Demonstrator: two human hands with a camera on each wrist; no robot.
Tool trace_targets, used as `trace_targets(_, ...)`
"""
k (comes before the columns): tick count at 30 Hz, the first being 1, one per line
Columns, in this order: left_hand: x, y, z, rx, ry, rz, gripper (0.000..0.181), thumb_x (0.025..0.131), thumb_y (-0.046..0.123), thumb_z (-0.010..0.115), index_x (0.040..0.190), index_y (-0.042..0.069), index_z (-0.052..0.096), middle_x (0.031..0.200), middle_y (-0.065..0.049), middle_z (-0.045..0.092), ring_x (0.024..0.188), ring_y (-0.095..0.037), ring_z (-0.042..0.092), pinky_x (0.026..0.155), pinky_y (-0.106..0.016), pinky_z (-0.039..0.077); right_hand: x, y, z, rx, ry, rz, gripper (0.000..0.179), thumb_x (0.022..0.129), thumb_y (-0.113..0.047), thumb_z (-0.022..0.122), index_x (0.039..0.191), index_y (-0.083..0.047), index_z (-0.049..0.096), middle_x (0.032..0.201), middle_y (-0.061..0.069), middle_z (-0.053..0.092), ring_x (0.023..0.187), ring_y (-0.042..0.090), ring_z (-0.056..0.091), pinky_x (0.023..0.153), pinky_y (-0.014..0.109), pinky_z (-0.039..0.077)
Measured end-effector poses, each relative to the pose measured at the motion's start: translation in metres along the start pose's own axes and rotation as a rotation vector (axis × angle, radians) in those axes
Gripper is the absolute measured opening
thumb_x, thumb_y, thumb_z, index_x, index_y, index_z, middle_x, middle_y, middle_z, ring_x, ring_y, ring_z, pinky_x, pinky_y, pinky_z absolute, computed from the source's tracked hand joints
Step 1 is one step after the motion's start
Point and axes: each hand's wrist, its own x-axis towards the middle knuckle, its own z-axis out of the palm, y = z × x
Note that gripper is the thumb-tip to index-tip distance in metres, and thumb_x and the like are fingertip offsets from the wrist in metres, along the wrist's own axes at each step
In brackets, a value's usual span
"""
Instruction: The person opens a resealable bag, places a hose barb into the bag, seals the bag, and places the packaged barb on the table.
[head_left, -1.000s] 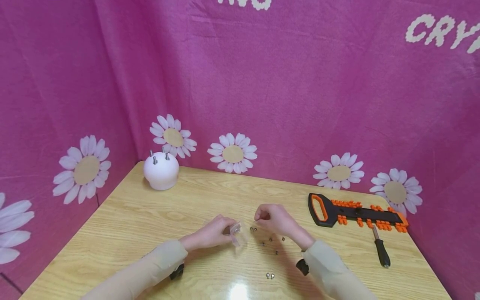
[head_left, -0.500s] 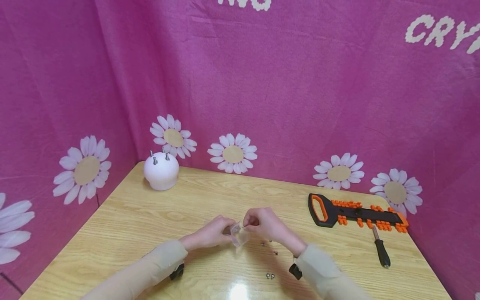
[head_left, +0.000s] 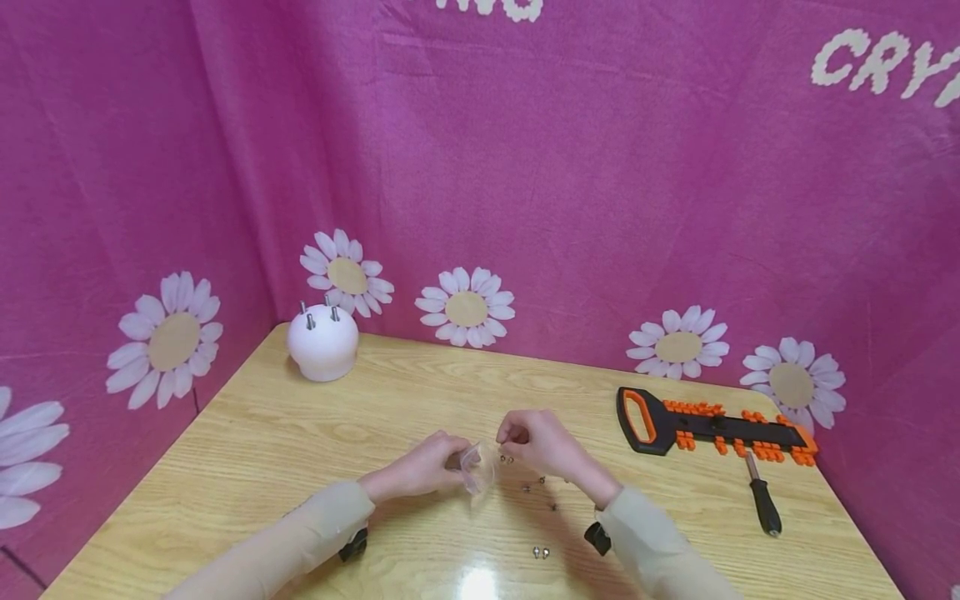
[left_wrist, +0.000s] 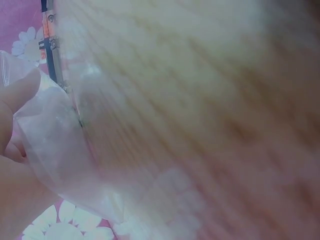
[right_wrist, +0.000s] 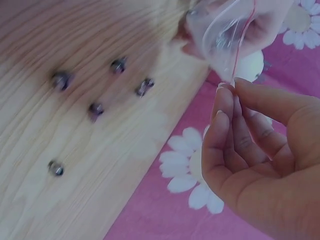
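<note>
My left hand (head_left: 423,467) grips a clear, red-striped plastic bag (left_wrist: 55,140). Right hand (head_left: 546,443): fingertips together at its edge; can't tell whether pinching.

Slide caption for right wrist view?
Right hand at the edge of the bag the left hand holds, metal bits on the table.

Head view bright, white glare on the pale wood-grain worktop (head_left: 420,387); left-wrist view hazy, badly smeared; right-wrist view dimmer, its small silvery metal screws (right_wrist: 118,66) blurred.
</note>
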Motion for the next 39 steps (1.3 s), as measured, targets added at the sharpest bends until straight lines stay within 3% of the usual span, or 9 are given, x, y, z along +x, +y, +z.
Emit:
trace_targets(9, 0.000, 0.002, 0.001, -0.031, 0.002, 0.011, 0.019, 0.084, 0.018, 0.078, 0.088, 0.004, 0.066, 0.082, 0.000, 0.071, 0.072, 0.004, 0.046, 0.076, -0.017, 0.043, -0.013, 0.029, -0.013, -0.053, 0.019, 0.068, 0.005, 0.085, 0.000, 0.071, 0.087, -0.002, 0.068, 0.080, 0.005, 0.070, 0.072, 0.003, 0.056, 0.066, 0.019, 0.047)
trace_targets(19, -0.001, 0.002, 0.001, -0.059, -0.004, 0.012, 0.019, 0.084, 0.016, 0.078, 0.085, 0.004, 0.064, 0.083, -0.002, 0.072, 0.074, 0.004, 0.049, 0.075, -0.016, 0.045, -0.046, 0.056, -0.024, -0.099, 0.016, 0.172, 0.010, 0.085, -0.009, 0.075, 0.082, -0.009, 0.066, 0.077, 0.000, 0.067, 0.068, 0.003, 0.055, 0.062, 0.020, 0.046)
trace_targets(23, -0.002, 0.002, 0.001, -0.061, -0.003, 0.018, 0.019, 0.084, 0.016, 0.078, 0.082, 0.006, 0.062, 0.079, 0.001, 0.068, 0.073, 0.003, 0.047, 0.073, -0.015, 0.043, -0.056, 0.062, -0.026, -0.110, 0.004, 0.242, 0.011, 0.084, -0.011, 0.077, 0.081, -0.010, 0.067, 0.074, -0.003, 0.064, 0.066, 0.004, 0.050, 0.060, 0.020, 0.041)
trace_targets(30, -0.001, 0.001, -0.001, -0.074, -0.006, 0.020, 0.023, 0.085, 0.016, 0.077, 0.079, 0.008, 0.056, 0.071, 0.010, 0.047, 0.067, 0.000, 0.039, 0.068, -0.015, 0.037, -0.064, 0.067, -0.022, -0.110, -0.023, 0.313, 0.018, 0.081, -0.020, 0.081, 0.075, -0.011, 0.066, 0.065, -0.005, 0.060, 0.059, 0.005, 0.044, 0.055, 0.020, 0.036)
trace_targets(39, 0.000, 0.000, -0.001, -0.076, 0.002, 0.026, 0.023, 0.085, 0.015, 0.077, 0.079, 0.008, 0.056, 0.072, 0.009, 0.055, 0.071, 0.002, 0.045, 0.070, -0.015, 0.040, -0.064, 0.069, -0.015, -0.161, 0.008, 0.331, 0.019, 0.077, -0.016, 0.083, 0.074, -0.013, 0.064, 0.067, -0.006, 0.058, 0.063, 0.007, 0.045, 0.059, 0.020, 0.035)
